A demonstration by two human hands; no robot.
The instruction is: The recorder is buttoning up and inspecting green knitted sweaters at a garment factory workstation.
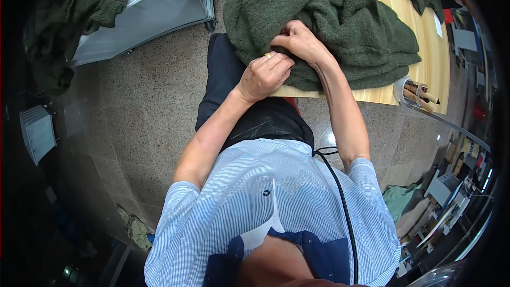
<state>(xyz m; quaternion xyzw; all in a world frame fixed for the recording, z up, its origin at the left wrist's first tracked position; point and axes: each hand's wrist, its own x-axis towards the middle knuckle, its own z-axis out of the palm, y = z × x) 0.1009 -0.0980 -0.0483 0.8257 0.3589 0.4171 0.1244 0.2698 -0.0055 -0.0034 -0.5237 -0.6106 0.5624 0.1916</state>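
Speckled stone floor (154,79) shows below a pale wood counter (435,58) in the upper right of the frame, where a fuzzy dark-green garment (361,26) lies heaped. The left hand (264,76) and right hand (302,42) meet at its left side, fingers curled close (tips obscured; I cannot tell whether they grip cloth). Flattening the bunched folds, which seem in the way, would probably help. A clear cup (398,92) of brown sticks (411,97) stands near the garment; upper left, a pale bin (154,16) carries more green cloth (79,5).

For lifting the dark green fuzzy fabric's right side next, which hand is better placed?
Probably the right hand: it's over the dark green fuzzy fabric, farther right and forward than the left hand.
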